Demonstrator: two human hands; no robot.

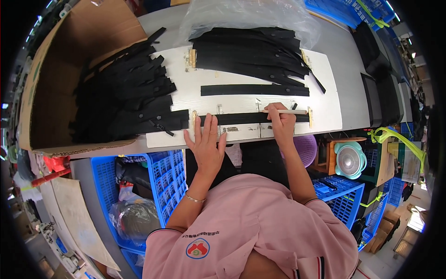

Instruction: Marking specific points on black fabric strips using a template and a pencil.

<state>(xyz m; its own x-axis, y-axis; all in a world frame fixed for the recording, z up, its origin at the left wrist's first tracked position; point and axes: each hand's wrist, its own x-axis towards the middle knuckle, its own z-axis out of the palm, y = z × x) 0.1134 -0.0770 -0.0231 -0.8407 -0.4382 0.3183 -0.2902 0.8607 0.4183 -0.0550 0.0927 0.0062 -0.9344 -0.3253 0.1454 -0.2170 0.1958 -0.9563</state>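
A black fabric strip (237, 118) lies straight across the near part of a white board (325, 97), between small tan end blocks. My left hand (206, 146) rests on the strip's left part, fingers spread and flat. In my right hand (281, 124) is a pale pencil (297, 111), pinched with its tip at the strip's upper edge; its other end points right. Just beyond lies a second black strip (246, 90). A layered stack of black strips (246, 51) sits at the board's far side. Many more lie in a loose pile (125, 102) to the left.
An open cardboard box (107, 28) on its side surrounds the left pile. Clear plastic sheeting (251, 16) lies at the back of the grey table (160, 21). Below the table edge are blue crates (169, 181), a purple basket (305, 149) and a small turquoise fan (350, 160).
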